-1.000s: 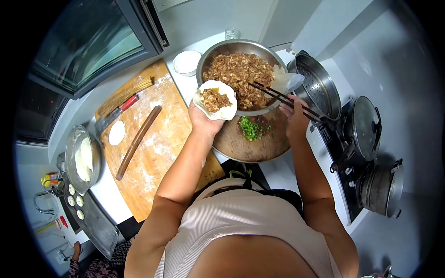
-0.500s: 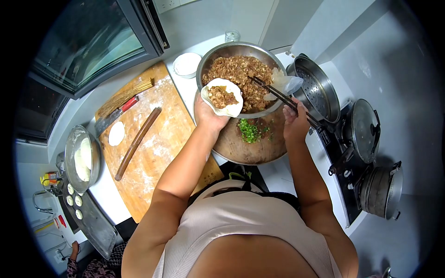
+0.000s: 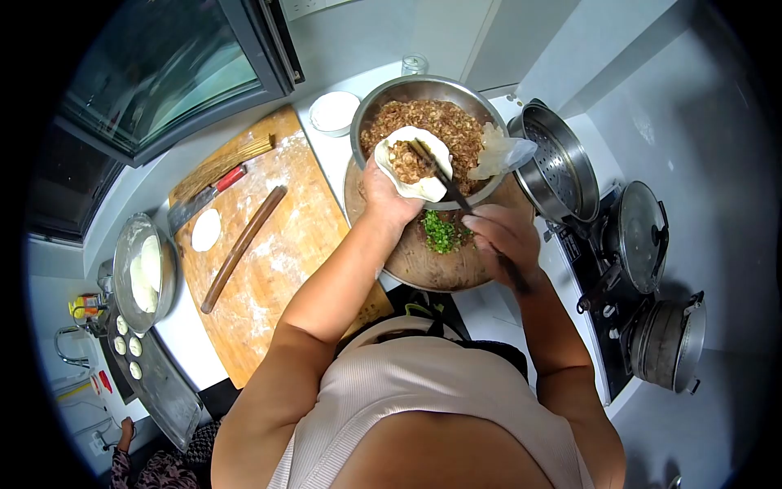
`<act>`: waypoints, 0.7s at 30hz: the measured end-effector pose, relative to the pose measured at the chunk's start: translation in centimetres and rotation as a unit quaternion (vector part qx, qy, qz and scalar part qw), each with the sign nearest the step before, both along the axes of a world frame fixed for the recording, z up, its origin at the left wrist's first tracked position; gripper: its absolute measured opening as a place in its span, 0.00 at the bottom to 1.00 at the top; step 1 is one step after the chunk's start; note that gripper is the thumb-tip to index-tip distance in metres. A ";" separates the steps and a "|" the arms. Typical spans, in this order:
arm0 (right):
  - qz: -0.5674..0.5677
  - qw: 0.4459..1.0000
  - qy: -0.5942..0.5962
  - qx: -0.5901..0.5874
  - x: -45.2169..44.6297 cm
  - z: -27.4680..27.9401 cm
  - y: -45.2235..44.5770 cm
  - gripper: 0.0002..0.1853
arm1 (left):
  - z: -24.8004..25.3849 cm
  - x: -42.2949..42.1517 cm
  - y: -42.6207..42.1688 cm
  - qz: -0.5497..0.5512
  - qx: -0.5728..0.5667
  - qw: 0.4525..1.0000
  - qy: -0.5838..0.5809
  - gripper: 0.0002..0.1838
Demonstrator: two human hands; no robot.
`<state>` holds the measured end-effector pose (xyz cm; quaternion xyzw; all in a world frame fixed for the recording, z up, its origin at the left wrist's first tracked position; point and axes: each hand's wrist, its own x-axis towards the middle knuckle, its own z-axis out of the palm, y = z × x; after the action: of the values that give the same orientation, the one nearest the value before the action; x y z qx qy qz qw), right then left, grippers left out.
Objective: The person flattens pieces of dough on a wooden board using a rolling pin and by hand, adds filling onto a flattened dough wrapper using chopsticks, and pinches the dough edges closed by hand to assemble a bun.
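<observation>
In my left hand [image 3: 386,194] lies a round dough wrapper [image 3: 428,189], cupped in the palm with a mound of meat filling [image 3: 404,166] on it. My right hand [image 3: 507,236] grips a pair of dark chopsticks [image 3: 446,181], whose tips touch the filling in the wrapper. Both hands are over the near side of a steel bowl [image 3: 358,130] of minced filling [image 3: 432,116]. A clear plastic bag [image 3: 507,155] hangs over the bowl's right rim. Chopped green onion [image 3: 441,233] sits on the round wooden board [image 3: 423,273] below.
At left, a floured board [image 3: 281,244] bears a rolling pin [image 3: 244,248], a knife [image 3: 204,198], a brush [image 3: 224,167] and a dough round [image 3: 206,231]. A dough bowl [image 3: 167,277] and a tray [image 3: 167,399] with buns stand beyond. Right: a steamer pot [image 3: 582,175] and stove [image 3: 599,314]. Another person's hand [image 3: 127,428] shows lower left.
The chopsticks have moved left from the bowl's filling onto the filling in the wrapper, with my right hand following. My left hand with the wrapper has shifted slightly right.
</observation>
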<state>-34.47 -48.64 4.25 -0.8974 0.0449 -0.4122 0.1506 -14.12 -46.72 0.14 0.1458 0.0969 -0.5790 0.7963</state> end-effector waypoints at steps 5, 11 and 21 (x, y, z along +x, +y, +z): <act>0.016 0.999 0.046 0.007 -0.7 0.9 1.0 0.10 | -1.2 1.2 0.1 0.017 -0.007 1.000 0.012 0.26; -0.109 0.985 0.000 0.133 -0.1 0.9 -0.6 0.07 | -2.6 3.5 2.1 0.070 -0.012 0.997 0.020 0.27; -0.096 0.956 0.274 -0.050 1.3 -2.5 -3.6 0.17 | 1.5 1.3 9.1 0.101 -0.059 0.993 0.029 0.27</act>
<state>-33.17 -52.27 1.79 -0.9737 0.1499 -0.1648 0.0466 -12.82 -37.63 1.65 0.0713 0.0996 -0.5040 0.8549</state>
